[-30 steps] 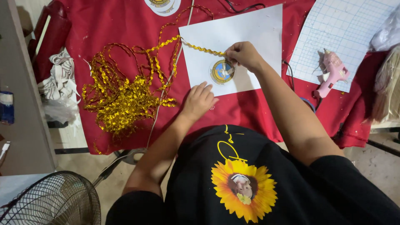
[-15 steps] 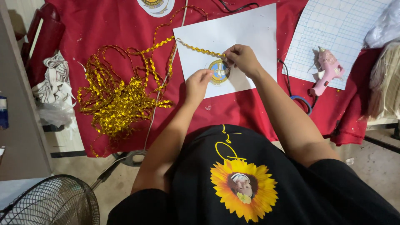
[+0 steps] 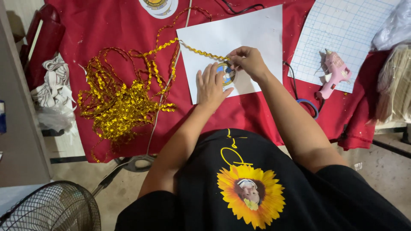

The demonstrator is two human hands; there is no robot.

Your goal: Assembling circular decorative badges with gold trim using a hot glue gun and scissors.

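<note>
One round badge (image 3: 225,72): flat disc, blue and pale face with a gold rim, lying on the white sheet between the two hands and partly hidden by them

One left hand (image 3: 211,85): laid flat and open, fingers spread and straight, fingertips touching the disc's left edge; it grasps nothing

One right hand (image 3: 248,61): fingers curled tight, pinching the end of the gold trim against the disc's upper edge

One gold trim (image 3: 201,52): narrow wavy metallic braid, glossy, running taut from the pinch up-left across the sheet into the heap

One heap of gold braid (image 3: 120,100): same shiny zigzag ribbon, loose and tangled, on the cloth left of the sheet

One white sheet (image 3: 257,30): smooth plain paper, rectangular

One red cloth (image 3: 98,30): matte fabric with pale specks, covering the table

One grid mat (image 3: 338,30): white sheet with fine blue squares, at right

One pink glue gun (image 3: 335,75): plastic, lying on the mat's lower edge, dark cord looping beside it

One fan (image 3: 47,209): black wire grille, round, lower left
</note>
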